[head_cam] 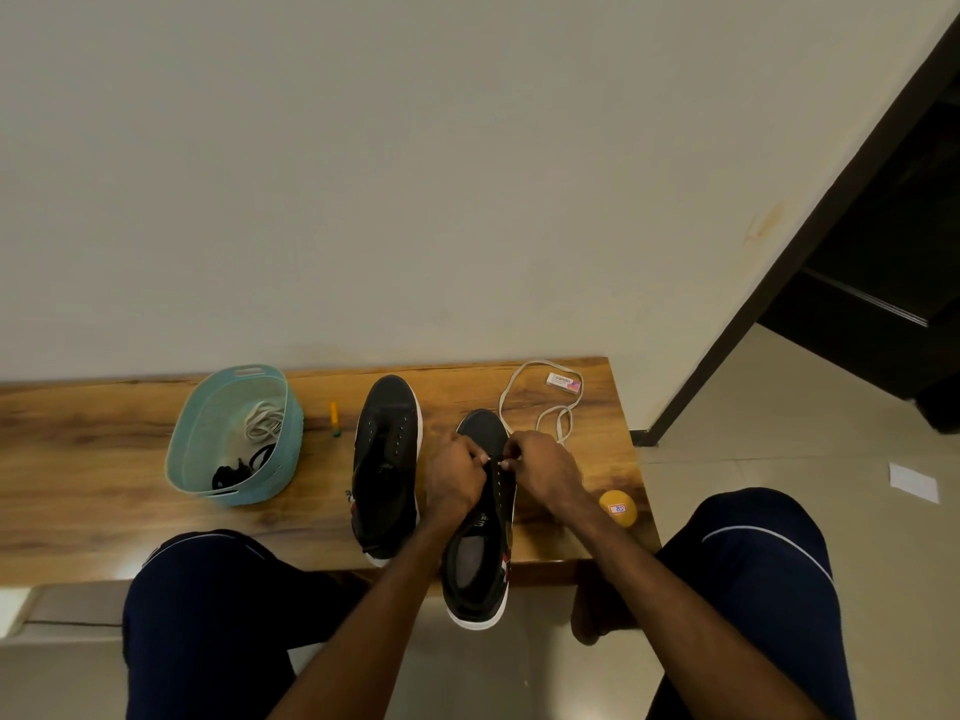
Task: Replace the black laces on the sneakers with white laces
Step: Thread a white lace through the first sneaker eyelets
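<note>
The right sneaker point(480, 563), overhanging the wooden bench point(104, 459), is barely begun; the left sneaker point(387, 459) is stripped and not yet relaced. In the teal basket point(208, 439), black laces point(231, 476) and a spare white lace point(264, 419) are kept. By the left hand point(452, 480) and right hand point(545, 472), fingers curled, the trailing white lace point(540, 362) is pinched at the toe-end eyelets.

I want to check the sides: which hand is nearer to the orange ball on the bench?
Right. The right hand, pinching the white lace over the sneaker, is just left of the orange ball; the left hand is further left, across the sneaker.
</note>
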The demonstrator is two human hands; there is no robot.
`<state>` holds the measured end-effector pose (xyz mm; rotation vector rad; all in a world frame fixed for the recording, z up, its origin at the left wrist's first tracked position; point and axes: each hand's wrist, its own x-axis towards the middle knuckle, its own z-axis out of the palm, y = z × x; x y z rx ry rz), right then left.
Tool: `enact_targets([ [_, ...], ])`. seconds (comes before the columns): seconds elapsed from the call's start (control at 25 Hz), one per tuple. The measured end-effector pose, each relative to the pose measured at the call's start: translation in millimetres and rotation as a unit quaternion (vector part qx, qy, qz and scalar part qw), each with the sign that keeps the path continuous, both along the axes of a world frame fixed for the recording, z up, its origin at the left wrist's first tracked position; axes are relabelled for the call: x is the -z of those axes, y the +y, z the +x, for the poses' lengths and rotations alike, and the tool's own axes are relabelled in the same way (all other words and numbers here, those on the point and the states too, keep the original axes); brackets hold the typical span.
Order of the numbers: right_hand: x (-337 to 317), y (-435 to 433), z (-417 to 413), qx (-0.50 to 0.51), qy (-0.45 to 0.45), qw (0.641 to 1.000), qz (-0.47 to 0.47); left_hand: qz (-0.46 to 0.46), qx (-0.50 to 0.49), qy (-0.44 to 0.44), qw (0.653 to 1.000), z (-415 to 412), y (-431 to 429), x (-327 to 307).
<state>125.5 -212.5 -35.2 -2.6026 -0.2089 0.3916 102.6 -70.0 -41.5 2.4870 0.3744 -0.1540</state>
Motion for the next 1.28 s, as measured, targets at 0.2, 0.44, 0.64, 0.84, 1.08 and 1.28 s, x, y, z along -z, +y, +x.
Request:
enact_targets([
  [0.2, -11.1, 7.5, 8.5, -0.016, 0.01, 0.979, 0.201, -0.079, -0.004, -0.037, 0.996, -0.9, 18.4, -15.3],
  [0.44, 5.9, 21.8, 1.2, 0.032, 0.038, 0.969, 0.242, -0.121, -0.027, -0.031, 0.992, -9.6, 23.0, -8.2],
  [0.64, 8.5, 31.2, 3.4, 0.014, 0.005, 0.982, 0.187, -0.084, -0.05, 0.073, 0.993, -15.3, 21.8, 1.2],
  [0.84, 10.3, 32.5, 4.0, 0.018, 0.008, 0.989, 0.144, -0.075, -0.098, 0.027, 0.992, -16.0, 20.9, -4.8],
  [1.08, 8.3, 42.8, -1.0, -0.012, -0.019, 0.997, 0.07, -0.123, -0.099, 0.027, 0.987, -20.7, 37.2, -2.9],
  [1.28, 4.6, 46.7, -5.1, -0.018, -0.026, 0.998, 0.055, -0.109, -0.078, 0.016, 0.991, -20.9, 34.0, -2.5],
])
